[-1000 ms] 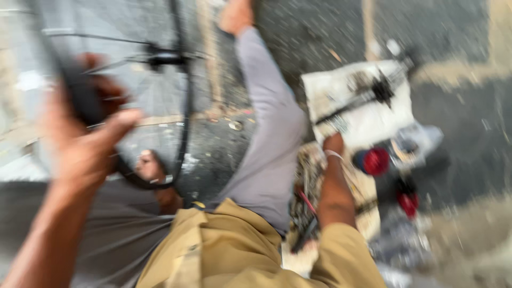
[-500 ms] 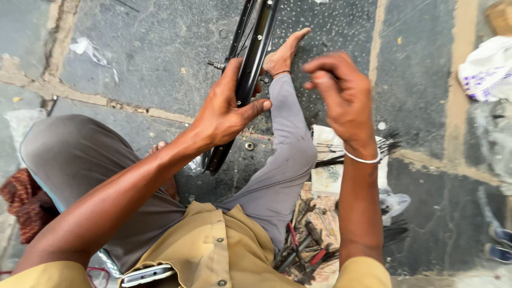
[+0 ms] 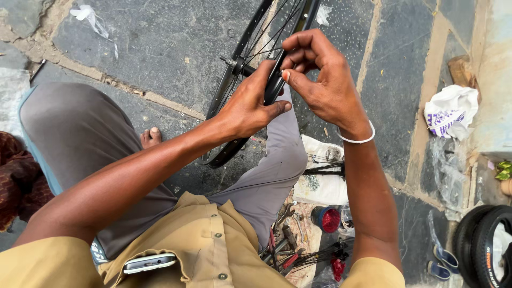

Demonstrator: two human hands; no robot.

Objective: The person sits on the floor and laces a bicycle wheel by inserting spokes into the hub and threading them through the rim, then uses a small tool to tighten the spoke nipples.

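Seen from my remote feed, a seated person on a grey stone-slab floor (image 3: 160,48) works at a black spoked bicycle wheel rim (image 3: 234,144), which stands tilted on the floor between the knees and runs from the near centre up out of the far edge of the frame. My left hand (image 3: 248,106) is wrapped over the rim's edge, fingers clenched around it with the thumb pressed along the near side. My right hand (image 3: 320,80), a white bangle (image 3: 356,140) at the wrist, sits just beside and above the left; its fingers are pinched together against the rim, thumb meeting forefinger, but I cannot tell whether they grip a spoke, a small part or only the rim itself. The wheel's hub and axle (image 3: 237,65) show to the left of both hands, thin spokes fanning out from them.

Near right, a white cloth (image 3: 322,186) carries loose spokes, and beside it stands a small blue tub with a red top (image 3: 326,218) amid scattered hand tools (image 3: 285,240). A crumpled white plastic bag (image 3: 450,109) lies far right, a black tyre (image 3: 482,245) at the near right edge. A pale phone (image 3: 149,262) pokes from the khaki shirt pocket.
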